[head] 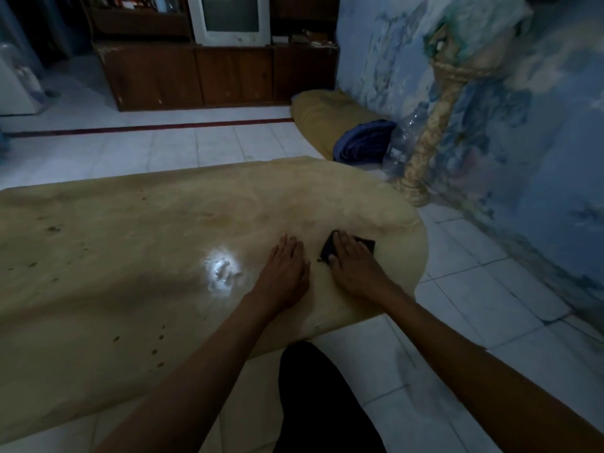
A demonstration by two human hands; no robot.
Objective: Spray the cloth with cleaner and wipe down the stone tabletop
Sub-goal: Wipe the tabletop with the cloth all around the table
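Head view: person leans over tan stone table in dim room. Right hand flat, fingers straight, pressing dark cloth onto table near rounded right end. Left hand just beside, palm down, fingers extended, resting on bare stone, holding nothing. Bright light glare on surface left of hands. Dark spots dot table's left part. White tiled floor around.

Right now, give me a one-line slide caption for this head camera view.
Right hand presses a dark folded cloth flat on the tan stone tabletop; left hand rests flat beside it.
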